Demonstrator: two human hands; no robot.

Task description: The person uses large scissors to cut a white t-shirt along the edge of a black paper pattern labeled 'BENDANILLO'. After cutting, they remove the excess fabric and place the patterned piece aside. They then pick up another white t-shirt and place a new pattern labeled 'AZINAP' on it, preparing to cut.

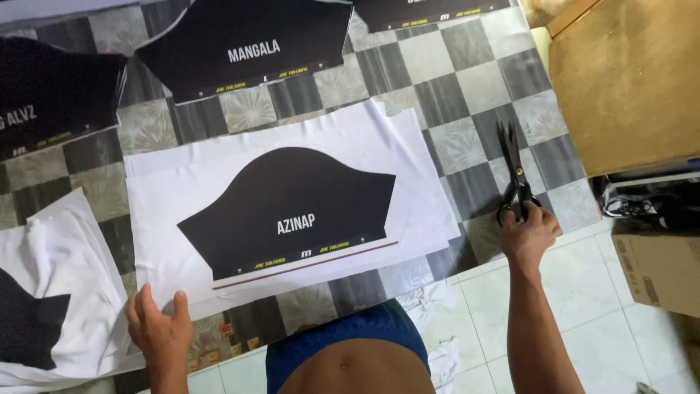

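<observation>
Black-handled metal scissors [515, 179] lie closed on checkered grey-and-white table cover [467, 80], near its right edge, blades pointing away from person. Right hand [530, 232] sits on handle loops, fingers curled round them. Left hand [158, 326] lies flat, fingers spread narrow, on near-left corner of white fabric sheet [168, 255] w/ black curved printed panel [288, 211] at centre. More black printed pieces [248, 44] lie further back
</observation>
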